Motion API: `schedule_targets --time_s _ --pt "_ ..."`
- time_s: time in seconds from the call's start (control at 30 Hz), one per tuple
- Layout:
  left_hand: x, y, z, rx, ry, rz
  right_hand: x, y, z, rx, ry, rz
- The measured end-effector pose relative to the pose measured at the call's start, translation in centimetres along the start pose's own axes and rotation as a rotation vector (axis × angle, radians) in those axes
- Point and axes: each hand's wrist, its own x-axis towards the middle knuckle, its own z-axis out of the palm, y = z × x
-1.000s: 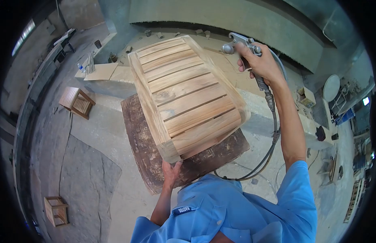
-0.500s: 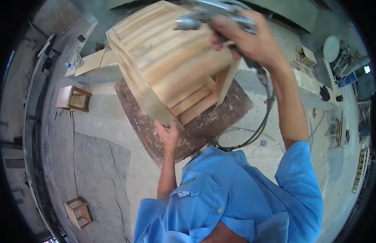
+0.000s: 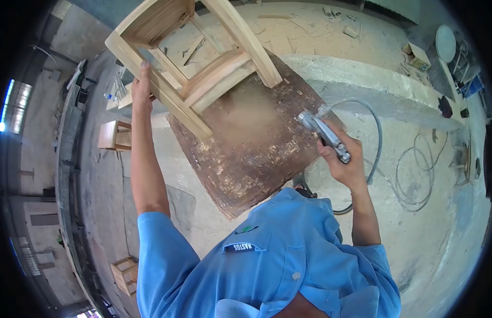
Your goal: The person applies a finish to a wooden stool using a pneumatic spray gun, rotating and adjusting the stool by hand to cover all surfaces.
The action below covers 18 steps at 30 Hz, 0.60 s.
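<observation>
A pale wooden stool (image 3: 219, 79) stands tilted at the far side of a worn brown board (image 3: 246, 159), its legs and rail facing me. My left hand (image 3: 142, 91) grips the stool's left side piece, fingers partly hidden behind the wood. In my right hand (image 3: 342, 156) is a metal spray gun (image 3: 326, 133), fingers wrapped round its handle and its head pointing left toward the stool. A hose (image 3: 377, 132) loops beside the gun. Between stool and gun, the board shows a blurred pale patch.
Two small wooden stools stand on the floor at left, one higher (image 3: 114, 135) and one lower (image 3: 125, 274). A concrete ledge (image 3: 373, 87) runs behind the board. Coiled hose (image 3: 415, 180) lies on the floor at right. A cardboard box (image 3: 416, 57) sits at the back right.
The stool has been tipped so its underside and legs show. My left hand has moved up along its side. My right hand has lowered the spray gun from above the stool to the right.
</observation>
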Motion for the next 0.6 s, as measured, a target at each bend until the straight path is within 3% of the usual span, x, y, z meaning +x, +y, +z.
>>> schedule_targets --time_s 0.1,0.27,0.6 --pt "3.3 0.1 -1.4 -0.001 -0.083 -0.077 0.3 0.6 1.9 0.064 0.098 -0.004" --pt "2.8 3.1 -1.9 0.086 -0.044 -0.117 2.2 1.3 4.1 -0.018 0.171 -0.082" --pt "5.9 5.8 -4.0 0.421 -0.006 -0.158 3.2 -1.3 10.0 0.067 -0.118 -0.176"
